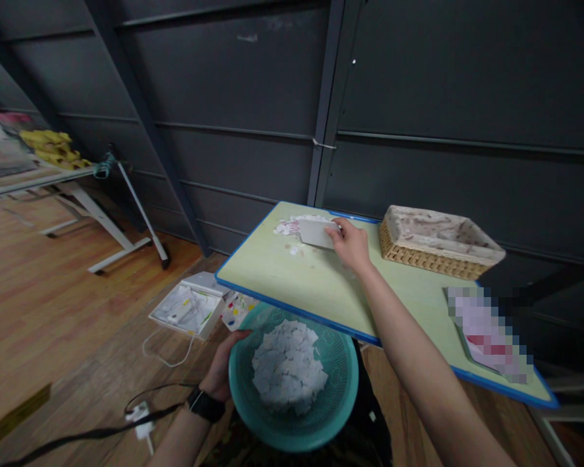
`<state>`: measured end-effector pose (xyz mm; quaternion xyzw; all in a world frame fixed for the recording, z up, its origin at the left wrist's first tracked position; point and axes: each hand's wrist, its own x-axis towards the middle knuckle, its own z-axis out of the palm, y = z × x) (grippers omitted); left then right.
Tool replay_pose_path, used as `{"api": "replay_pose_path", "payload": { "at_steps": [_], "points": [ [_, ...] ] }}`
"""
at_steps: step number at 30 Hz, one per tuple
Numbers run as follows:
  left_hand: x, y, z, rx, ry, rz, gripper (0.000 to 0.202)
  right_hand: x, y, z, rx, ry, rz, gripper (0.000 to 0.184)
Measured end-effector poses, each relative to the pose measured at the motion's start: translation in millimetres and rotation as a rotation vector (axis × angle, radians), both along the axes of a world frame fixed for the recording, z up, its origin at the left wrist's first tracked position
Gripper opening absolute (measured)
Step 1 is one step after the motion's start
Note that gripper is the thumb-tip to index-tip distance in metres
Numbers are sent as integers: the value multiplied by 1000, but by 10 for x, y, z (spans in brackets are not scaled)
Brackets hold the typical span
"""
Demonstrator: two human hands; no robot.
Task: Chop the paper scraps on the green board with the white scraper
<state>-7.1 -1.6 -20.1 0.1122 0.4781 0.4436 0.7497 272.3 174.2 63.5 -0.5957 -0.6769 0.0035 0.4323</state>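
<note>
With my right hand (351, 245) I grip the right end of a flat white rectangular card (316, 233), tilted on its edge over the pale green tabletop (267, 266). A heap of small white and pinkish scraps (288, 225) lies against the card's left side, and a few pale bits rest in front of it. My left hand (224, 363) is closed on the left rim of a teal plastic basket (340, 415) at my lap. Torn whitish-grey pieces (289, 366) are piled inside the basket. Its rear rim sits below the table's front edge.
A lined wicker basket (433, 259) stands at the table's back right, near a blurred-out item (486, 337). On the floor are an open white box (189, 308), a power plug (140, 415) and cables. A dark panelled wall (243, 78) rises behind; another table (78, 174) stands left.
</note>
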Motion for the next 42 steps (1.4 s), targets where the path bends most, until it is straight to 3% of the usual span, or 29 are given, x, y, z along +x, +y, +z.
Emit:
{"api": "replay_pose_path", "payload": {
  "at_steps": [5,19,30,42],
  "points": [
    [-23,11,-24,-11,-31,29,33,-6,2,-6,-13,-28,11,31],
    [19,-2,96,-45,40,32,21,-29,-16,22,-23,-35,60,30],
    [-22,13,21,-35,-2,16,24,-87,-61,65,-22,55,173,30],
    [-38,8,33,-43,3,50,18,-102,-57,60,-72,77,271,29]
  ]
}}
